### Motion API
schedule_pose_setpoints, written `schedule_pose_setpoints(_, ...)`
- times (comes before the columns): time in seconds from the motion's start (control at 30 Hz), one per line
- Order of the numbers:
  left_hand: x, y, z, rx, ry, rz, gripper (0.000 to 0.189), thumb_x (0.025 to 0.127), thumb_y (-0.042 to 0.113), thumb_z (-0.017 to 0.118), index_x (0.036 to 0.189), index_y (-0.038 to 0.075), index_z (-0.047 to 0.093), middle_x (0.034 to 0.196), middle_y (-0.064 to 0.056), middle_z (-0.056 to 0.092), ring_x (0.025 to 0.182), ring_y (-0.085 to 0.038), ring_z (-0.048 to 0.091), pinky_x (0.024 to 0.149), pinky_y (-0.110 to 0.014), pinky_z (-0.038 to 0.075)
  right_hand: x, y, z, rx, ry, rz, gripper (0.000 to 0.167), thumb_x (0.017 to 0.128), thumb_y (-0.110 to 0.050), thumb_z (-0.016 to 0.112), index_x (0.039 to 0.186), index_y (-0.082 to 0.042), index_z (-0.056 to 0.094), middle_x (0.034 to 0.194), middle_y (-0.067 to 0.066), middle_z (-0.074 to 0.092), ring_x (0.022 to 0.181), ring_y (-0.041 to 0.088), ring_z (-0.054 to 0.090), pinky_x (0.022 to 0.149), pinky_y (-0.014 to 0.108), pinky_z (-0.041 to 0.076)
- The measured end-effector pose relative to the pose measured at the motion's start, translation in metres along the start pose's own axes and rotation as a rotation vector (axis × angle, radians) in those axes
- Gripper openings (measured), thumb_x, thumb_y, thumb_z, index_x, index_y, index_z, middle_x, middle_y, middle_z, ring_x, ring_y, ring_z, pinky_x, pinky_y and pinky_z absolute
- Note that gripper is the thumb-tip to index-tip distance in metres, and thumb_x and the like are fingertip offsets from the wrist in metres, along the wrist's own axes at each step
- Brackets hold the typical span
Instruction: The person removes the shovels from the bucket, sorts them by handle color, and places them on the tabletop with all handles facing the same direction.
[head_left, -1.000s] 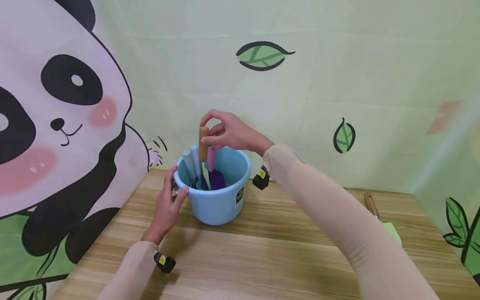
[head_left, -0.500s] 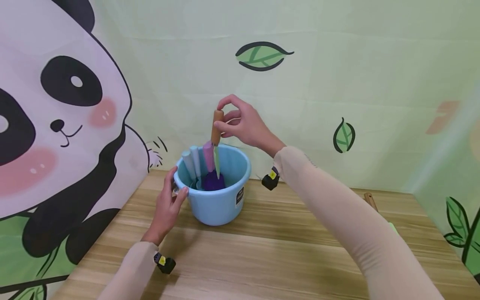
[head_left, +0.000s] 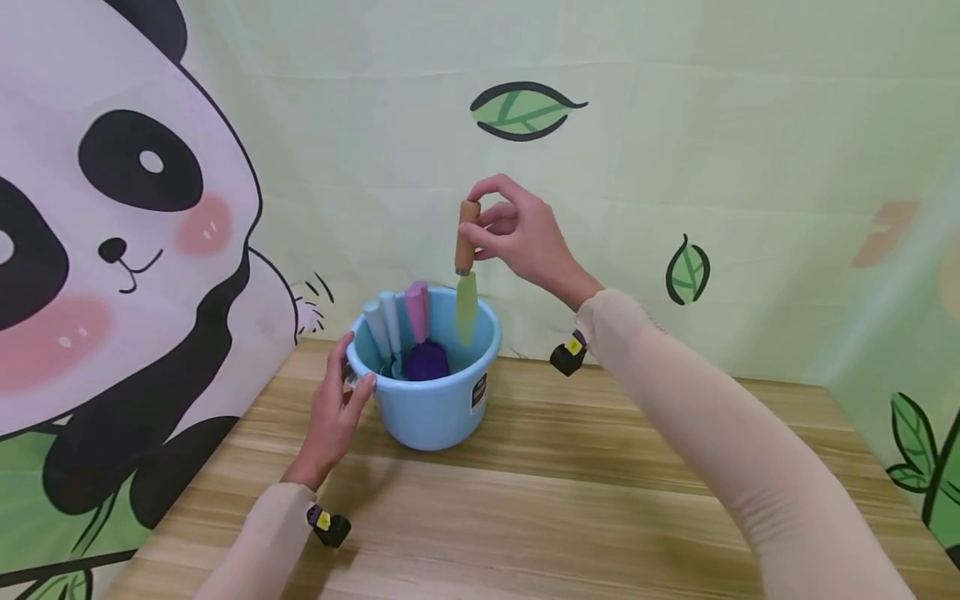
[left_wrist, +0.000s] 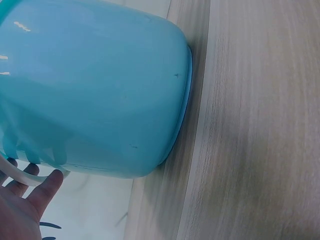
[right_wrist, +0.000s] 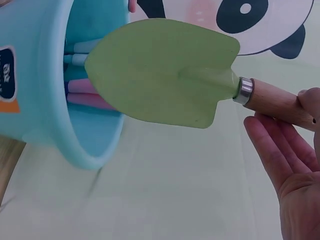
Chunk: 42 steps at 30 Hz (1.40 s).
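My right hand pinches the wooden handle of a green garden trowel between thumb and fingers. The trowel hangs blade down, its tip still overlapping the bucket's opening in the head view. In the right wrist view, its broad pointed blade shows flat on, joined to the handle by a metal collar. A light blue plastic bucket stands upright on the table. At its left side my left hand holds the rim, thumb on the near edge. The left wrist view shows a pale bail handle by the fingers.
Inside the bucket lean tools with light blue handles and pink handles, plus a dark purple piece. The wood-grain table meets a pale green backdrop printed with a panda and leaves.
The right hand has lifted the trowel up and to the right, its blade rising from among the other tools. The left hand stays put. The right arm now covers the green tool at right.
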<state>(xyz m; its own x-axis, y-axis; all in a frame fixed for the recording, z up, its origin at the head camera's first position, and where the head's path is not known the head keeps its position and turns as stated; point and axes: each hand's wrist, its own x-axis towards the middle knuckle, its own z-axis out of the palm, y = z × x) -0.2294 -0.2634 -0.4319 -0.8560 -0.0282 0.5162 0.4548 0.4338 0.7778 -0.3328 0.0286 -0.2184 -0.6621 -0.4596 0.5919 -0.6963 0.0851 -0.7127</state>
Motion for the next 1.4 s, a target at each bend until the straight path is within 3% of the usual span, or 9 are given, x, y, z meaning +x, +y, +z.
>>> schedule_pose_setpoints(0.27, 0.0, 0.001, 0.0, -0.005, 0.002, 0.004, 0.066, 0.107, 0.022, 0.053, 0.164, 0.028, 0.02, 0.164, -0.012, 0.033, 0.144, -0.042, 0.04, 0.101, -0.068, 0.046, -0.011, 0.001, -0.024, -0.07, 0.049, 0.0, 0.031, 0.094, -0.016, 0.076, 0.121, -0.018, 0.06, 0.095, 0.007, 0.074, 0.084, 0.021, 0.075, 0.071, 0.037, 0.064)
schedule_pose_setpoints(0.8, 0.001, 0.003, -0.001, 0.002, 0.004, 0.015, 0.065, 0.107, 0.023, 0.053, 0.163, 0.027, 0.021, 0.163, -0.013, 0.034, 0.143, -0.043, 0.041, 0.099, -0.067, 0.048, -0.042, 0.022, -0.076, -0.24, 0.102, 0.083, 0.032, 0.093, -0.021, 0.077, 0.121, -0.016, 0.063, 0.095, 0.009, 0.074, 0.08, 0.02, 0.074, 0.069, 0.033, 0.063)
schedule_pose_setpoints(1.4, -0.001, 0.001, 0.0, 0.007, -0.002, 0.005, 0.066, 0.107, 0.02, 0.053, 0.164, 0.028, 0.02, 0.164, -0.012, 0.033, 0.143, -0.043, 0.04, 0.1, -0.068, 0.047, -0.073, 0.04, -0.107, -0.319, 0.135, 0.17, 0.034, 0.093, -0.022, 0.078, 0.123, -0.015, 0.064, 0.095, 0.014, 0.074, 0.08, 0.019, 0.074, 0.067, 0.031, 0.063)
